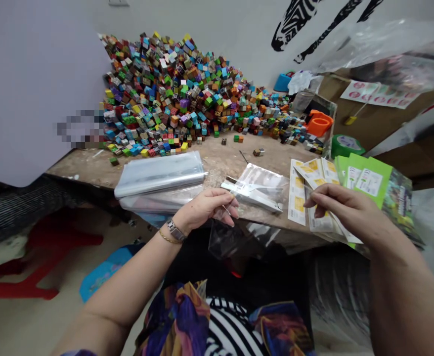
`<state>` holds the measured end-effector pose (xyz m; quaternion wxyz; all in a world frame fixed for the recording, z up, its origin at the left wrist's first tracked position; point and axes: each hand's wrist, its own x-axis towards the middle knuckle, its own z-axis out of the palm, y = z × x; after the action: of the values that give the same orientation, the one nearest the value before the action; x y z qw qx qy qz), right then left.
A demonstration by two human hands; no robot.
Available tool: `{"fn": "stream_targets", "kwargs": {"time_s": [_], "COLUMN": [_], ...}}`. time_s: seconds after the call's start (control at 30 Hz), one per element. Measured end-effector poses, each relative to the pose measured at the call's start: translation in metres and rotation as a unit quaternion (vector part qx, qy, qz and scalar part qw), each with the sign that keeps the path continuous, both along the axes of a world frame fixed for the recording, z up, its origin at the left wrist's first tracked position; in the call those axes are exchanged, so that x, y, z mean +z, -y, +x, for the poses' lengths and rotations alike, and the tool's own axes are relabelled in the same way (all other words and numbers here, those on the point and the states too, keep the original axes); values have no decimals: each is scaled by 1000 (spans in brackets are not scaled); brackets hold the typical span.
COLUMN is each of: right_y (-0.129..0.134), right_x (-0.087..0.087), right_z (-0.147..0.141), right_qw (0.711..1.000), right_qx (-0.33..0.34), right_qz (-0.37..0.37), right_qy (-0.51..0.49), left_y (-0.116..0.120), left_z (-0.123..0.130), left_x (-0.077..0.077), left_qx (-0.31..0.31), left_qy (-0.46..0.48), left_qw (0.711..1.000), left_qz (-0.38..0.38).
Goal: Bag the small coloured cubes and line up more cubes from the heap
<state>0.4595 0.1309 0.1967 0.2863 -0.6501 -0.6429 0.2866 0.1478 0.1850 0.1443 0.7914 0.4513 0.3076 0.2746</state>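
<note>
My left hand is over the front edge of the table, its thumb and forefinger pinched together. A clear plastic bag hangs below its curled fingers and appears to be held by them. Just beyond lies a long white tool, perhaps a stapler, on clear plastic. My right hand is above sheets of yellow-and-white stickers, fingers bent and fingertips together. Whatever those fingertips hold is too small to make out. Beside that hand are bright green printed cards with white labels.
A large heap of small colourful cubes covers the back of the table. Flat clear bags are stacked at front left. An orange tape holder and green tape roll stand right. A red stool is below left.
</note>
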Motion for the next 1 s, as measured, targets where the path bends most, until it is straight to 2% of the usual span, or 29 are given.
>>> {"fn": "stream_targets", "kwargs": {"time_s": [0.13, 0.27, 0.33, 0.4, 0.47, 0.57, 0.73, 0.87, 1.0], "right_y": [-6, -15, -18, -19, -14, 1, 20, 16, 10], "right_x": [4, -4, -11, -15, -15, -6, 9, 6, 3], "right_z": [1, 5, 6, 2, -9, -40, -92, -104, -102], "right_qw": [998, 991, 981, 960, 940, 932, 895, 876, 865], "right_qx": [-34, -39, -47, -50, -22, 69, 246, 276, 288], "right_qz": [18, 55, 102, 180, 253, 308, 327, 318, 303], "right_qy": [58, 113, 159, 209, 226, 178, 178, 234, 277], "left_y": [0, 2, 3, 5, 7, 13, 23, 28, 28], "left_z": [5, 10, 12, 14, 16, 19, 28, 32, 32], "left_x": [3, 5, 4, 3, 1, 2, 13, 21, 18], "left_qx": [12, 27, 32, 37, 33, 22, 27, 34, 22], "left_qy": [2, 21, 28, 37, 45, 47, 55, 62, 38], "left_qw": [1000, 999, 999, 998, 998, 998, 998, 997, 998], "left_qz": [-6, 0, -6, -19, -31, -41, -32, -43, -44]}}
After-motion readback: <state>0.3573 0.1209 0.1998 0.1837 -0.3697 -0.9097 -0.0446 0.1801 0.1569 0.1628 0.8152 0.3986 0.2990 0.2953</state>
